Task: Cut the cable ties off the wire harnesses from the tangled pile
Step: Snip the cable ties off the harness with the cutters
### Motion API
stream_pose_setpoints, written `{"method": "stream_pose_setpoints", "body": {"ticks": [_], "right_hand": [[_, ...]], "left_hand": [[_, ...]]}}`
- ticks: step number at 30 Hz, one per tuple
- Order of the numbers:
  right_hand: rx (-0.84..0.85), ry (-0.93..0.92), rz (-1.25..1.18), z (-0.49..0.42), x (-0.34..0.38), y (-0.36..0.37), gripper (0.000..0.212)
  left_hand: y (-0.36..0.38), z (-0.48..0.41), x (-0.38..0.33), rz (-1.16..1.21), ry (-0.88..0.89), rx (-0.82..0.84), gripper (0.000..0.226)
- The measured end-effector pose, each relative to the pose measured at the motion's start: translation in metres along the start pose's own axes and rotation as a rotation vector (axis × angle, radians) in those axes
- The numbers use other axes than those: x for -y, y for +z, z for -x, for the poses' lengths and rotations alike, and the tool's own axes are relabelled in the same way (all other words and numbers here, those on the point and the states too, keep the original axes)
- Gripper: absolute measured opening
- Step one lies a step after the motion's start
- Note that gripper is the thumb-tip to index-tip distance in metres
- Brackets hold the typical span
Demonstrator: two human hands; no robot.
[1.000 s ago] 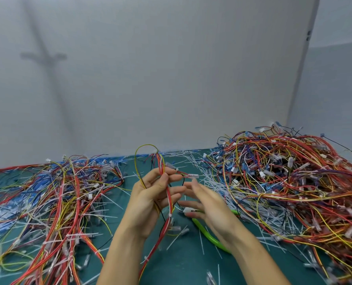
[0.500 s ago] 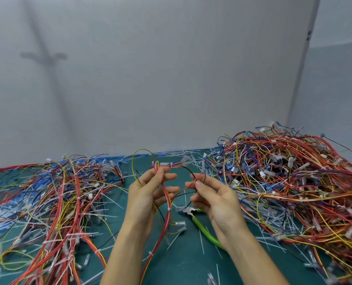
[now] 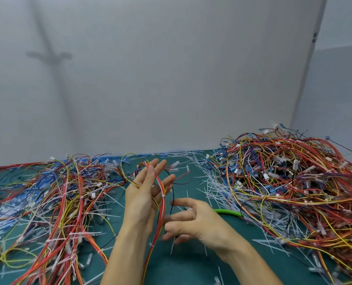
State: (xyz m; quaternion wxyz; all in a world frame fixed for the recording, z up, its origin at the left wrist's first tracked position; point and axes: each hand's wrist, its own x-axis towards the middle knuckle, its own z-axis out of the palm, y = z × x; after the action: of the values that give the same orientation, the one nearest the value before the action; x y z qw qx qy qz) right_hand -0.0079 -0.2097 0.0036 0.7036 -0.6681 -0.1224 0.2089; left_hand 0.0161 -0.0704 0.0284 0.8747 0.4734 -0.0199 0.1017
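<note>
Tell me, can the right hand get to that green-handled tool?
Probably yes: the right hand looks empty, and the green-handled tool lies right beside it, most of its handle uncovered.

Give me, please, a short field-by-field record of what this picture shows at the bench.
left hand: raised, fingers straight, carrying the wire harness
wire harness: red, yellow and white wires hanging down from the left hand
cable tie: white, around the harness
right hand: blurred, fingers loosely curled, seemingly holding nothing
green tool handle: on the mat beyond the right hand, untouched
right pile: tall tangle
left pile: flatter spread
green mat: strewn with white tie offcuts
</note>
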Motion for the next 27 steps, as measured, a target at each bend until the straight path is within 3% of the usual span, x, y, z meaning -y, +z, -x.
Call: {"method": "stream_pose_setpoints", "body": {"ticks": [7,10,14,21,24,27], "right_hand": [[-0.083,-0.125,0.119,-0.002,0.002,-0.001,0.026],[-0.174,-0.228,0.076,-0.004,0.000,0.003,0.012],[-0.339,-0.335,-0.061,-0.005,0.004,-0.005,0.013],[-0.545,-0.403,-0.242,-0.006,0.006,-0.022,0.013],[-0.574,-0.395,-0.297,-0.007,0.005,-0.024,0.014],[-0.570,-0.408,-0.418,-0.008,0.006,-0.027,0.010]], "left_hand": [[0.004,-0.004,0.010,-0.004,0.053,0.086,0.040],[0.006,-0.002,0.015,-0.185,0.007,0.104,0.039],[0.000,0.000,0.014,-0.334,-0.091,0.175,0.048],[-0.009,0.006,0.014,-0.813,-0.318,0.588,0.030],[-0.007,0.005,0.016,-0.911,-0.239,0.528,0.034],[-0.011,0.001,0.015,-0.943,-0.141,0.243,0.048]]}}
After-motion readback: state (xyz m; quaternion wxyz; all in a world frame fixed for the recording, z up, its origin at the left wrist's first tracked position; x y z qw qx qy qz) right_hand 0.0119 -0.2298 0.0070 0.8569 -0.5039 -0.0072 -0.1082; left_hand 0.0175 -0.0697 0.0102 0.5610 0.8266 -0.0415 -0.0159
